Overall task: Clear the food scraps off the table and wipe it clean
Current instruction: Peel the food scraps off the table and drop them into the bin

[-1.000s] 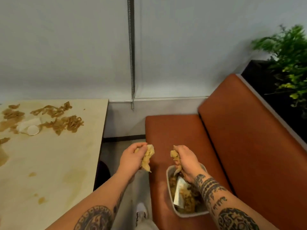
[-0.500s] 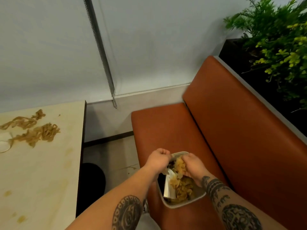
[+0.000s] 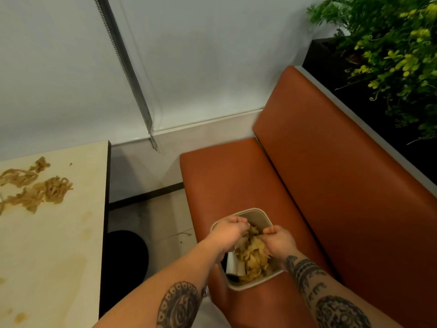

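Fingers of left hand (image 3: 228, 233) and right hand (image 3: 280, 242) curl onto noodle scraps (image 3: 251, 256) inside container (image 3: 259, 215) on bench seat (image 3: 227, 176).

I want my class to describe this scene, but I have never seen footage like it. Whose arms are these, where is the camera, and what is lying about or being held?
There is no machine here. A person wears a wide-angle camera on the head, looking forward and down, so the two arms are the wearer's own. The left hand and right hand reach into a pale container standing on an orange bench. The fingers of both hands appear to curl round food scraps heaped inside it. To the left, the table carries noodle-like strips and yellowish stains. A green plant stands behind the bench's backrest.
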### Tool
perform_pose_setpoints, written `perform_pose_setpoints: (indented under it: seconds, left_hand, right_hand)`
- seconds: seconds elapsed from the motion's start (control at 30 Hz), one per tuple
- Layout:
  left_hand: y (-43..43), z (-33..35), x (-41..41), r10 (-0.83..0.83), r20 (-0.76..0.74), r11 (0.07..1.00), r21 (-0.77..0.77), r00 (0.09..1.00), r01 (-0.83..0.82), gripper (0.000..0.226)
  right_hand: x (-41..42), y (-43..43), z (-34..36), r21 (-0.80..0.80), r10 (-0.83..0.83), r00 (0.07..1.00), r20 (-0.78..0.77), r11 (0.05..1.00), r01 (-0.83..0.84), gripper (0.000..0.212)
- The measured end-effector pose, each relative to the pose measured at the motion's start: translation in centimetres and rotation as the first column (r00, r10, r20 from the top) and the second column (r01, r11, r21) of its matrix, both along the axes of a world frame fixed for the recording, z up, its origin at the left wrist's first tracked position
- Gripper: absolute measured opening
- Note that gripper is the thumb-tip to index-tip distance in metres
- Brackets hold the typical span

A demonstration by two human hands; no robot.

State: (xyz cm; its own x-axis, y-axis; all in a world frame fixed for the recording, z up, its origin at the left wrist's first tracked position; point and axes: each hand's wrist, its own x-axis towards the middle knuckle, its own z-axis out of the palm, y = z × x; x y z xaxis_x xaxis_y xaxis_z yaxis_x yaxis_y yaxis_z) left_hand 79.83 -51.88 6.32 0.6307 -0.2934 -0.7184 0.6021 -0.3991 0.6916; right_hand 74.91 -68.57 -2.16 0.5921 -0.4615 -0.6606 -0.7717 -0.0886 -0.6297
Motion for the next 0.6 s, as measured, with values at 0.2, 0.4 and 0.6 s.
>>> perform_pose_setpoints:
  seconds: [0.2,0.4,0.6]
  left_hand:
    - [1.6,0.1,0.1,0.0,0.024,1.0,0.011,1.0,-0.001,0.019]
    - [5.4,0.8,0.0,0.06,0.069,0.998,-0.005,0.996,-0.06,0.017]
    - [12.9,3.6,-0.6,0.313,0.163,0.946,0.039,0.936,-0.323,0.018]
  right_hand:
    - [-0.4,-0.2,0.4,-0.053,0.009,1.0,0.003,0.999,-0.008,0.01]
    - [-0.1,1.7,1.1,-0.02,0.111,0.992,0.056,0.994,-0.11,0.009]
    - [2.3,8.2,4.0,0.036,0.263,0.956,0.132,0.962,-0.27,0.004]
